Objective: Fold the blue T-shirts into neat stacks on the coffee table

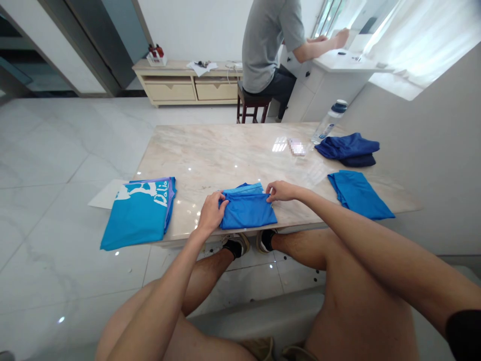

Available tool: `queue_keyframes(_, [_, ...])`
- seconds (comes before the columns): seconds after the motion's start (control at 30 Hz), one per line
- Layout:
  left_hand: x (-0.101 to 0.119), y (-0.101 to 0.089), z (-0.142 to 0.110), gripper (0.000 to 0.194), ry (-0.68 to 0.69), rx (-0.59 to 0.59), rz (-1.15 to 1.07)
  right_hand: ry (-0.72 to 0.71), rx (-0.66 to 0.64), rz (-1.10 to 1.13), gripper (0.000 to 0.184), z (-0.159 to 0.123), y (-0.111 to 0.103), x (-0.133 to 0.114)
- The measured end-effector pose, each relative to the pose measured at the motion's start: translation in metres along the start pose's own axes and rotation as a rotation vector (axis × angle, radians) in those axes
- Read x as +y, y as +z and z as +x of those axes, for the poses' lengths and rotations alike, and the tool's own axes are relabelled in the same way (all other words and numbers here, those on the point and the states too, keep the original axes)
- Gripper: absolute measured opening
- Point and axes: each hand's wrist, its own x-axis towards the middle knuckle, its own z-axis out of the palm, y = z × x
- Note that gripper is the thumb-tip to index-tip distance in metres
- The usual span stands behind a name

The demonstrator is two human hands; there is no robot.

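A blue folded cloth (248, 209), with a lighter blue strip at its far edge, lies at the front of the marble-topped table (214, 150). My left hand (211, 213) pinches its left edge between thumb and fingers. At the far right corner, the fingers of my right hand (278, 192) are closed on the same cloth. To the left, a stack of folded fabric (137, 218), turquoise with a white print on top, overhangs the front edge. On the right lie a folded blue cloth (358, 194) and a crumpled navy cloth (349, 149).
A clear bottle (329, 122) with a dark cap stands near the back right, beside a small blurred object (296, 147). Beyond the table, a person in a grey shirt (265, 45) sits on a stool (252, 100) at a white desk (349, 61). A low cabinet (171, 92) lines the wall.
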Motion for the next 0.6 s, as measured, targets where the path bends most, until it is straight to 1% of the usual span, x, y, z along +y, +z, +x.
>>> queue_keyframes(0.07, [-0.001,0.001,0.0,0.003,-0.008,-0.036,0.038,-0.014,0.017,-0.05,0.041,0.003,0.004,-0.002])
queue_keyframes(0.17, [0.0,-0.001,-0.001,0.003,-0.043,-0.072,0.124,-0.04,0.057,-0.114,0.031,0.006,0.007,-0.006])
queue_keyframes(0.23, [0.003,-0.004,-0.002,0.003,-0.052,-0.084,0.173,-0.069,0.086,-0.107,0.025,0.007,0.008,-0.008])
queue_keyframes(0.3, [0.006,-0.009,-0.004,0.004,-0.055,-0.102,0.199,-0.106,0.099,-0.066,0.023,0.007,0.006,-0.01])
queue_keyframes(0.37, [0.011,-0.014,-0.006,0.01,-0.076,-0.124,0.217,-0.15,0.092,-0.027,0.021,0.006,0.004,-0.012])
queue_keyframes(0.47, [0.019,-0.018,-0.009,0.021,-0.151,-0.164,0.258,-0.199,0.087,0.005,0.018,0.006,-0.001,-0.015])
queue_keyframes(0.53, [0.022,-0.019,-0.009,0.034,-0.191,-0.194,0.303,-0.216,0.094,0.021,0.017,0.005,-0.004,-0.017])
queue_keyframes(0.6, [0.022,-0.019,-0.01,0.041,-0.193,-0.218,0.34,-0.23,0.096,0.041,0.017,0.005,-0.006,-0.02])
